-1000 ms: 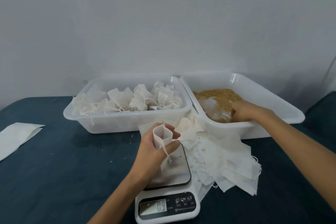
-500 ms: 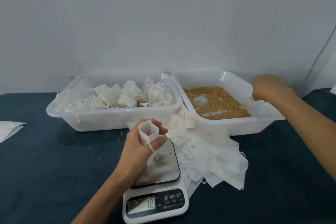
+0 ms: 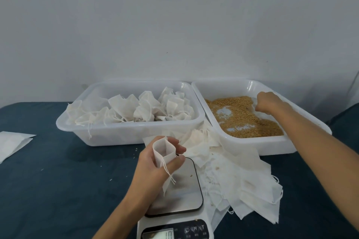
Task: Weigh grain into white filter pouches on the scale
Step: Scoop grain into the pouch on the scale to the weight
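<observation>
Pouch (image 3: 164, 151): mouth held open, pinched by left hand (image 3: 153, 169) above scale (image 3: 175, 192) platform; drawstring hangs down; right hand (image 3: 269, 103): fingers curled down into grain (image 3: 244, 120) in right tray (image 3: 272, 144); contents of its grip cannot be determined; empty pouches (image 3: 242, 182) heaped beside scale; left tray (image 3: 116, 134) holds filled pouches (image 3: 136, 108).

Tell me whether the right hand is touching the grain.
Cannot tell. In the head view the right hand, fingers curled, sits at the far right edge of the grain in the tray, but the knuckles hide the fingertips.
</observation>
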### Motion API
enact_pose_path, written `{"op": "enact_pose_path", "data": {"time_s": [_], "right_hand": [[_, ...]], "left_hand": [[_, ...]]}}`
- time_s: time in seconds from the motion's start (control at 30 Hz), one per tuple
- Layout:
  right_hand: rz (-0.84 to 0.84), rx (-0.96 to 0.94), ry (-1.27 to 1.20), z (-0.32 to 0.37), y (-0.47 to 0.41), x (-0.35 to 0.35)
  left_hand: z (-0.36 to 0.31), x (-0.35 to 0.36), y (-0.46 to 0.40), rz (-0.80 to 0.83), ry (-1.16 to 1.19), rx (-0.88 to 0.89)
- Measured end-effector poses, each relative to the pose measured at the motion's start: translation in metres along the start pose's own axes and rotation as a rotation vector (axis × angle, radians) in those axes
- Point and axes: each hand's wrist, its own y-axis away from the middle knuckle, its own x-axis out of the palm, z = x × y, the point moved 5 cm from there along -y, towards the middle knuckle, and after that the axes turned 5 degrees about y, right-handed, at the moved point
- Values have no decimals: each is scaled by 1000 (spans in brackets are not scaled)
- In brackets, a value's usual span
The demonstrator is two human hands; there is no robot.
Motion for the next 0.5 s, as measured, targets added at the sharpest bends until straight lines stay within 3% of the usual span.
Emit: {"op": "enact_pose_path", "data": {"time_s": [0.13,0.3,0.5], "right_hand": [[-41,45,-30,-4,-5,10],[-89,-39,52,10,-6,6],[-47,-115,-32,37,-2,10]], "left_hand": [[1,1,0,-6,8,-14],[1,2,0,11,-13,-10],[0,1,1,4,3,-14]]}}
